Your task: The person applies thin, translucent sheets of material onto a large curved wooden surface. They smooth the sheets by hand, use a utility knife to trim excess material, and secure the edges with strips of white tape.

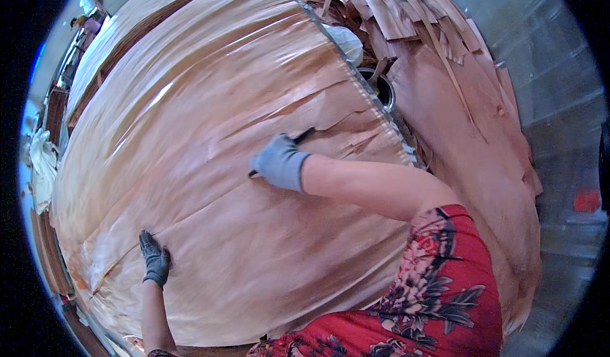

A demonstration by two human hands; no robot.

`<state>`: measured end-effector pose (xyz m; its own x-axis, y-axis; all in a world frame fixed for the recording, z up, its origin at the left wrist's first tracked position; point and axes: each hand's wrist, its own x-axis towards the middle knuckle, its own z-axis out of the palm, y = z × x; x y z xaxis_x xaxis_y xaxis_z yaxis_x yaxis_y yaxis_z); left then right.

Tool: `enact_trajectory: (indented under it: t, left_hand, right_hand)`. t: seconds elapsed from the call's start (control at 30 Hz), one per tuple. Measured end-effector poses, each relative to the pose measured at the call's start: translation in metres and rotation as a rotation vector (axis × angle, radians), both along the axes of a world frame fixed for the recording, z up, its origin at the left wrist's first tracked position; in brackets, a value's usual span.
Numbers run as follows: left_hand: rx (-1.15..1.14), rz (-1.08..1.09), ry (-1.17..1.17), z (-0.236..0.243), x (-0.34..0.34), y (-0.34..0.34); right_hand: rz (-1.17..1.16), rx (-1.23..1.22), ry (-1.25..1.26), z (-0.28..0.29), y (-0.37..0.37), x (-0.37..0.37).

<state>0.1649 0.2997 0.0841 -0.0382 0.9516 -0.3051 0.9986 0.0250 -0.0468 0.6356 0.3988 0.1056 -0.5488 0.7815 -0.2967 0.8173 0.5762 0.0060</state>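
Observation:
A broad, thin sheet of pale brown wood veneer [254,230] is spread in front of me, rippled and with a few splits. My left hand [154,258], in a dark grey glove, lies on the veneer at lower left with its fingers stretched out, beside a long seam or cut edge. That line runs up and right toward my right hand [279,161]. In a lighter grey glove, the right hand is closed around a slim black tool [305,135] that looks like a knife. Its handle sticks out at upper right; a dark tip shows at lower left, close to the line.
More veneer sheets [457,122] and loose strips [381,4] are heaped on the right. Between the piles sit a round metal container [382,90] and a white bag [345,44]. White crumpled plastic [43,166] hangs at far left. Another person [86,24] is far off at upper left.

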Motion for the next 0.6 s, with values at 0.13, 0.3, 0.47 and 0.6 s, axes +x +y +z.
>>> enact_trajectory:
  t: [0.13,0.3,0.47,0.6]
  left_hand:
    - [-0.031,0.034,0.012,0.003,0.009,0.0]
    - [-0.09,0.022,0.123,0.003,0.002,0.001]
    - [-0.034,-0.015,0.074,-0.003,0.002,0.002]
    - [-0.008,0.0,0.03,0.0,0.01,0.0]
  right_hand:
    - [-0.042,0.132,0.089,0.004,-0.002,0.082]
    - [-0.037,0.141,0.039,0.009,-0.002,0.163]
    - [-0.075,0.242,-0.057,0.002,-0.005,0.234]
    - [-0.204,0.146,-0.106,0.022,-0.008,0.269]
